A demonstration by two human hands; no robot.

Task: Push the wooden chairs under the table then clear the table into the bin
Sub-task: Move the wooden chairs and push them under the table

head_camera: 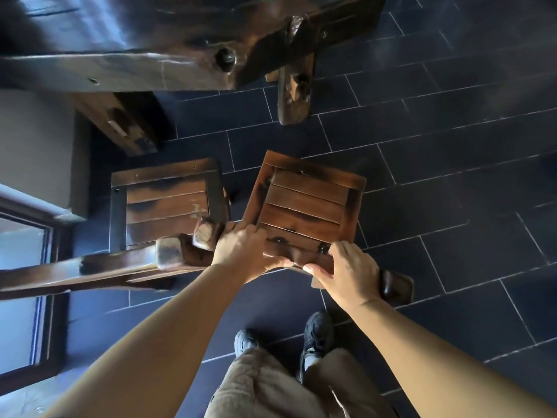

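Fingers of my left hand (241,251) and right hand (351,274) curl over the back rail of the chair (304,203); it's angled, nearer than the table (120,64), just right of the second chair (165,200).

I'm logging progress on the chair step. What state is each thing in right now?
Right chair: out from the table, angled to it, held by its back rail.
Left chair: out from the table, square to it, unheld.
Left hand: grips the right chair's back rail.
Right hand: grips the same rail.
Table: no chair under it yet.
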